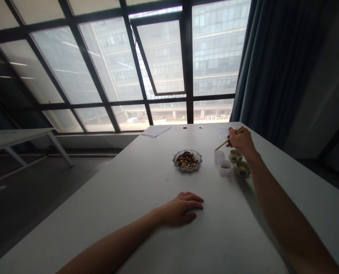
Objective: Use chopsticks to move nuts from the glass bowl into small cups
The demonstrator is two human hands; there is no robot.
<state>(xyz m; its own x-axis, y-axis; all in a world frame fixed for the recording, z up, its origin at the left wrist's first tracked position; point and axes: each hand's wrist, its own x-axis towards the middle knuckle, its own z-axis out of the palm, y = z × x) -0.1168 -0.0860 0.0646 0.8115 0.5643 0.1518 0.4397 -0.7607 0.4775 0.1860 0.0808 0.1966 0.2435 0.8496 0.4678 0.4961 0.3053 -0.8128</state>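
Observation:
My right hand (pixel 240 140) grips a pair of chopsticks (pixel 222 145), raised over the right side of the table. Their tips point down and left, at the back white plastic cup (pixel 219 156); whether they touch it I cannot tell. A second white cup (pixel 225 168) stands in front, with something dark in it. Two small beige pots with dark characters, a back one (pixel 235 155) and a front one (pixel 242 169), stand beside the cups, below my right wrist. Left of them is a scalloped glass bowl (pixel 175 163) of mixed nuts (pixel 187 159). My left hand (pixel 188 209) rests palm down, fingers spread.
The white table (pixel 146 182) runs away toward a large window wall. Sheets of paper (pixel 156 131) lie at its far left corner, and more paper (pixel 223 131) lies behind my right hand. A blue curtain (pixel 274 76) hangs on the right. Another white table (pixel 18 139) stands at the left.

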